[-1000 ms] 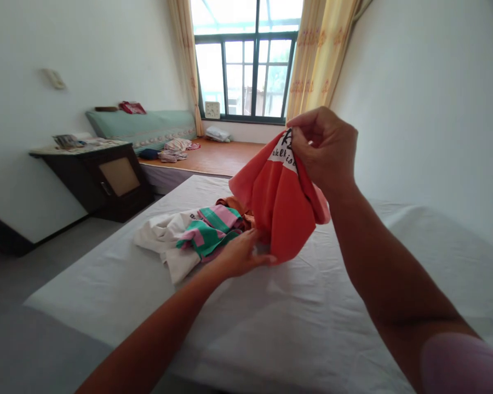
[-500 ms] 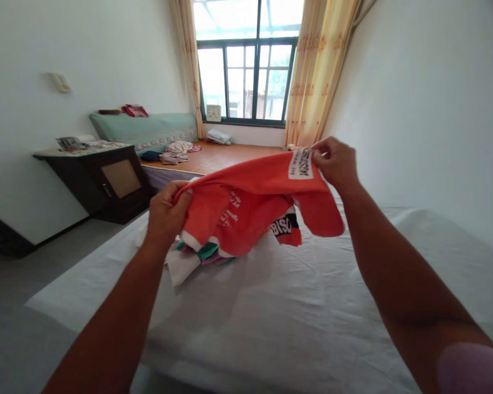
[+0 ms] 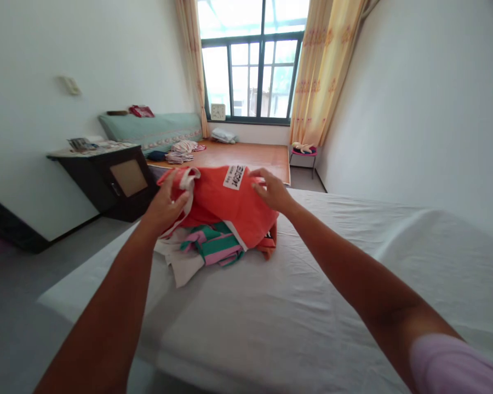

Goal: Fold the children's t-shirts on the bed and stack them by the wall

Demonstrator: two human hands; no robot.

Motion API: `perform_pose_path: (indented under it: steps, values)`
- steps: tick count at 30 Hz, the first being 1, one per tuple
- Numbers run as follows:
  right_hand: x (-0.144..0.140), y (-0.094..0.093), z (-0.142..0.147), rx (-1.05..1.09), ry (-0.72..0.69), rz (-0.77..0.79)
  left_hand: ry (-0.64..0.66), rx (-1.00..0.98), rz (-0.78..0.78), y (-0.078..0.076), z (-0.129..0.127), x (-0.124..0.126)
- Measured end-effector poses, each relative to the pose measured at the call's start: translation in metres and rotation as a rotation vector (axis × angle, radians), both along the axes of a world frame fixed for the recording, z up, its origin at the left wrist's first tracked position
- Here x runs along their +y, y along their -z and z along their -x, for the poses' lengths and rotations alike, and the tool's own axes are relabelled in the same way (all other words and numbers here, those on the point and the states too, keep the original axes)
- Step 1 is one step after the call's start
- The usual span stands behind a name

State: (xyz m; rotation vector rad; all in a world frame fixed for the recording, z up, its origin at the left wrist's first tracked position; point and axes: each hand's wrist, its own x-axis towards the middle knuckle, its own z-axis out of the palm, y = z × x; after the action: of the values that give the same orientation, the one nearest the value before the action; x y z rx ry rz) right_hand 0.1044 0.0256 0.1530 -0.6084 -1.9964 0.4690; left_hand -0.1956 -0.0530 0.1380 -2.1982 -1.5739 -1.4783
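At centre frame, above the white bed, the orange shirt has come down from its raised, stretched-out hold half a second ago — it now droops over the pile of clothes. The left hand pinches its white-trimmed edge; the right hand grips the top by a white printed patch. The cloth is bright orange, rumpled — folded over itself.
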Motion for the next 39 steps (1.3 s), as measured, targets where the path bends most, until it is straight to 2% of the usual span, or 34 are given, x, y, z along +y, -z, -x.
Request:
perform_pose_path:
  steps: [4, 5, 7, 9, 10, 11, 13, 15, 17, 19, 22, 25, 28, 31, 35, 37, 39]
  values:
    - [-0.035, 0.052, 0.025, -0.42, -0.291, 0.034, 0.093, 0.167, 0.264, 0.034, -0.01, -0.007]
    - [-0.044, 0.065, 0.033, -0.466, -0.287, 0.001, 0.134, 0.187, 0.306, 0.038, -0.016, -0.009]
    - [-0.057, 0.086, 0.045, -0.53, -0.178, -0.057, 0.217, 0.235, 0.401, 0.043, -0.025, -0.013]
    - [-0.061, 0.096, 0.051, -0.559, -0.081, -0.047, 0.263, 0.288, 0.482, 0.045, -0.03, -0.017]
    - [-0.06, 0.095, 0.049, -0.535, -0.079, -0.009, 0.264, 0.304, 0.507, 0.045, -0.03, -0.018]
    - [-0.057, 0.091, 0.045, -0.466, -0.114, 0.045, 0.259, 0.308, 0.523, 0.046, -0.029, -0.02]
    - [-0.049, 0.071, 0.03, -0.18, -0.226, 0.194, 0.25, 0.281, 0.532, 0.045, -0.025, -0.023]
    - [-0.041, 0.042, 0.011, 0.212, -0.295, 0.356, 0.259, 0.23, 0.529, 0.044, -0.021, -0.025]
    - [-0.038, 0.01, -0.007, 0.493, -0.333, 0.421, 0.293, 0.191, 0.519, 0.042, -0.022, -0.026]
    - [-0.04, -0.018, -0.02, 0.651, -0.37, 0.406, 0.284, 0.171, 0.464, 0.041, -0.029, -0.026]
    - [-0.052, -0.049, -0.033, 0.758, -0.397, 0.328, 0.236, 0.21, 0.387, 0.044, -0.048, -0.025]
    - [-0.064, -0.073, -0.049, 0.874, -0.371, 0.212, 0.296, 0.262, 0.412, 0.051, -0.066, -0.027]
    - [-0.068, -0.09, -0.068, 1.027, -0.36, 0.087, 0.323, 0.158, 0.405, 0.053, -0.072, -0.031]
    - [-0.062, -0.092, -0.081, 1.052, -0.313, 0.033, 0.297, -0.227, 0.321, 0.035, -0.065, -0.033]
    - [-0.044, -0.073, -0.075, 0.923, -0.132, 0.081, 0.335, -0.918, 0.061, -0.019, -0.046, -0.028]
    - [-0.035, -0.062, -0.065, 0.876, -0.117, 0.084, 0.388, -1.087, -0.176, -0.045, -0.037, -0.024]
    - [-0.027, -0.052, -0.055, 0.798, -0.125, 0.069, 0.436, -1.105, -0.406, -0.06, -0.027, -0.021]
